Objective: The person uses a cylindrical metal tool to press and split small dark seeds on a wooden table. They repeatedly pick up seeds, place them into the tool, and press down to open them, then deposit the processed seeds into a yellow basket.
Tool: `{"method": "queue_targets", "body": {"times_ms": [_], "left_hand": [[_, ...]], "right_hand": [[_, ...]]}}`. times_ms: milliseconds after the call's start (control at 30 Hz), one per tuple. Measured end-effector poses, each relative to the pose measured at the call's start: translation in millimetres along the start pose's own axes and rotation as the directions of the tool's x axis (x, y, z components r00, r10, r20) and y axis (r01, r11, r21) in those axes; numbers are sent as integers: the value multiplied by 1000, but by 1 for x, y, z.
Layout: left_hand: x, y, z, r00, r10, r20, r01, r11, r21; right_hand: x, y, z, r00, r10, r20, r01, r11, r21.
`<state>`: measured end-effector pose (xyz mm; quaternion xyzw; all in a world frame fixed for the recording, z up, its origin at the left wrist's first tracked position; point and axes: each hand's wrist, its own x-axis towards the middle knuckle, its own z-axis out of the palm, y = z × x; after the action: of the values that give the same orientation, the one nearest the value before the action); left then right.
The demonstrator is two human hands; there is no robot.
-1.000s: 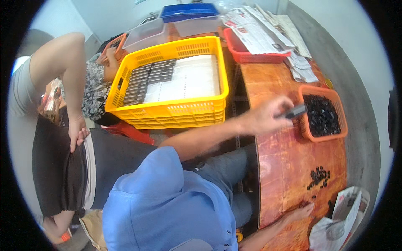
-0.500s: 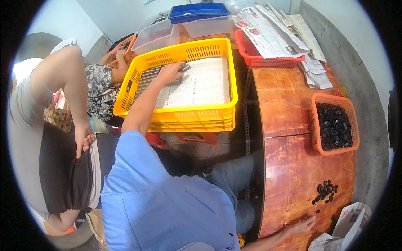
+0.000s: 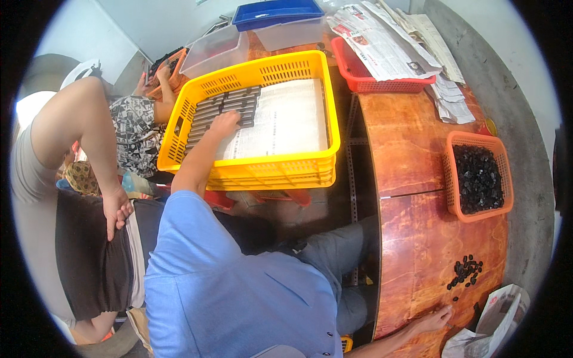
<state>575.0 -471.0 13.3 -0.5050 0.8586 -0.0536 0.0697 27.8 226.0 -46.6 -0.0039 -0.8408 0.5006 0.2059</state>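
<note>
My left hand (image 3: pixel 225 125) is inside the yellow plastic crate (image 3: pixel 271 166), its fingers closed at the end of a dark grey rod. Several such rods (image 3: pixel 234 101) lie side by side in a row on the crate's left side, over a sheet of newspaper (image 3: pixel 292 116). My right hand (image 3: pixel 434 321) rests low on the wooden table with its fingers stretched out, apparently holding nothing. Just beyond its fingertips lies one small black piece (image 3: pixel 455 299). A loose cluster of small black pieces (image 3: pixel 465 271) sits a little farther off.
An orange basket (image 3: pixel 451 179) full of black pieces stands on the table (image 3: pixel 406 238). Behind it are a red basket (image 3: pixel 388 85) with newspapers and a blue tray (image 3: pixel 277 15). A folded paper bag (image 3: pixel 492 322) lies near my right hand. Another person's arm (image 3: pixel 101 137) is at left.
My left hand has moved from the far ends of the rods toward me, uncovering more of the row. My right hand stays near the single black piece, with its fingers a little more stretched out.
</note>
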Motion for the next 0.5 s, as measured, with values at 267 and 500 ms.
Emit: {"method": "queue_targets", "body": {"times_ms": [267, 500], "left_hand": [[-5, 10, -10, 997, -70, 26, 71, 997, -40], [-11, 19, -2, 996, 17, -90, -24, 997, -71]], "right_hand": [[-3, -19, -4, 993, 94, 65, -90, 994, -62], [-5, -20, -1, 998, 33, 59, -33, 999, -8]]}}
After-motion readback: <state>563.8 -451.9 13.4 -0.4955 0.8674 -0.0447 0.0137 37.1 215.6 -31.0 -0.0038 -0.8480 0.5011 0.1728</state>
